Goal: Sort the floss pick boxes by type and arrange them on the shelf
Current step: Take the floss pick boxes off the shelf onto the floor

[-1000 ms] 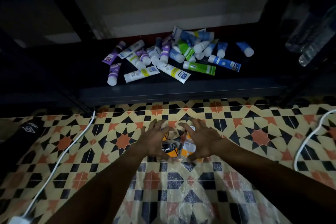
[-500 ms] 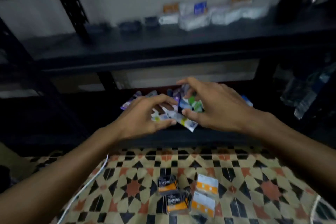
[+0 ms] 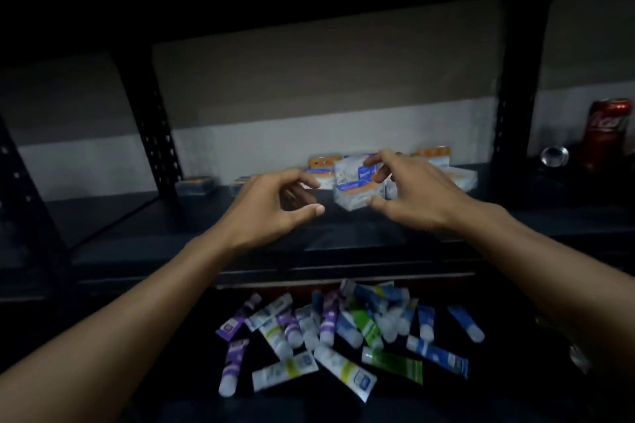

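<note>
A big black metal shelf unit (image 3: 309, 227) filled most of the view, and the room was dim. Its middle shelf held the floss pick boxes (image 3: 429, 178), which sat in a loose bunch near the back wall. Some were white with orange tops, and they were too blurry to count. One small dark box (image 3: 196, 184) sat alone to the left, well apart from the bunch.

The lower shelf (image 3: 165, 371) held a messy pile of small tubes (image 3: 330, 336). They were purple, green, blue and yellow with white caps, and many lay on top of each other. The writing on them was too small to read.

A red soda can (image 3: 606, 134) stood upright on the far right, with white curly letters that were blurred. A shiny round glass thing (image 3: 554, 156) sat just beside it.

The right hand (image 3: 412, 196) held one white floss pick box (image 3: 357, 182) over the middle shelf, with fingers on top and thumb below. Its blue label seemed to start with "Roun".

The left hand (image 3: 271, 206) was half open and curled just left of that box. It held nothing.
</note>
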